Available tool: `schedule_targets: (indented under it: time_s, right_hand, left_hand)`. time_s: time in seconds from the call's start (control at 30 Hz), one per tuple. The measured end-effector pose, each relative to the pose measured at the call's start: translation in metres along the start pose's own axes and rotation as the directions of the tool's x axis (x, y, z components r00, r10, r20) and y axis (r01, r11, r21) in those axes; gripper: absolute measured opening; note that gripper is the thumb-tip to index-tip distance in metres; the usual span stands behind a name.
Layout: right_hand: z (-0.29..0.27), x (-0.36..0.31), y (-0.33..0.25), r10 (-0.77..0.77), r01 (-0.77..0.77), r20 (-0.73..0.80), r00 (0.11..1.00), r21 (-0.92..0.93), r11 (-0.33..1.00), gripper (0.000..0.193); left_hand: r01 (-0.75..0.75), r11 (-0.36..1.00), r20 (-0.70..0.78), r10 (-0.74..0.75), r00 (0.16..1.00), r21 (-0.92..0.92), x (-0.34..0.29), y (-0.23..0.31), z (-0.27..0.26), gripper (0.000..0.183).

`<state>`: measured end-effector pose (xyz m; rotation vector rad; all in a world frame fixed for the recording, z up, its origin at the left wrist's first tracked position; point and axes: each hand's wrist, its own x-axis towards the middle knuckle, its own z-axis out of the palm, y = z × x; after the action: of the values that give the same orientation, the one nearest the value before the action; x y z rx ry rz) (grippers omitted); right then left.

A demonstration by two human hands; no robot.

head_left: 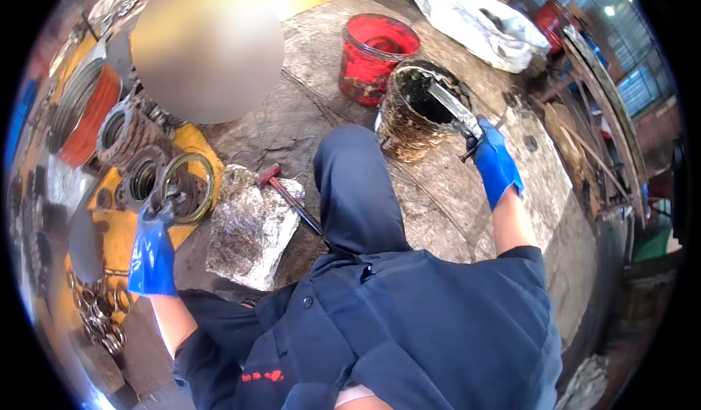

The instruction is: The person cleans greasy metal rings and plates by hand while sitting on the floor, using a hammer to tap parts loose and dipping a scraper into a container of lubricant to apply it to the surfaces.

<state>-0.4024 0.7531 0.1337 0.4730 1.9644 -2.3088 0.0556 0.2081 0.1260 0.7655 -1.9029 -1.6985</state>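
My right hand (493,160), in a blue rubber glove, is closed round the dark handle of a flat, blade-like tool (454,106). The grey blade of that tool reaches over the mouth of a grease-caked bucket (410,134). On the left, my left hand (152,242), gloved too and with blackened fingertips, grips the near edge of a large metal ring (207,207). Other greasy round parts (141,177) lie beside and behind that ring. A hammer (286,195) with a red head rests on a crumpled silvery sheet (248,235) between my hands.
A red bucket (355,74) stands just behind the caked one. Farther back lies a white sack (478,23). A wooden-framed rack (602,103) borders the right side. At left are an orange-red drum (93,110) and a pile of small rings (101,311).
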Motion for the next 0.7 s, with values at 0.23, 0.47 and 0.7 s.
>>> schedule_targets:
  time_s: [0.23,0.47,0.7]
  right_hand:
    - [-0.083,0.045,0.062,0.562,-0.396,-0.172,0.809,0.547,0.738,0.022]
    - [-0.09,0.003,0.035,0.598,-0.338,-0.21,0.773,0.662,0.669,0.026]
    - [0.078,-0.104,-0.052,0.02,-0.194,0.486,0.873,0.309,0.931,0.026]
  left_hand:
    - [-0.033,0.999,-0.067,0.034,0.997,0.016,-0.003,-0.009,-0.012,0.036]
    - [-0.033,0.999,-0.174,0.033,0.984,0.005,0.012,-0.033,-0.033,0.042]
    - [-0.113,0.946,-0.138,0.073,0.988,-0.305,0.014,0.015,-0.006,0.055]
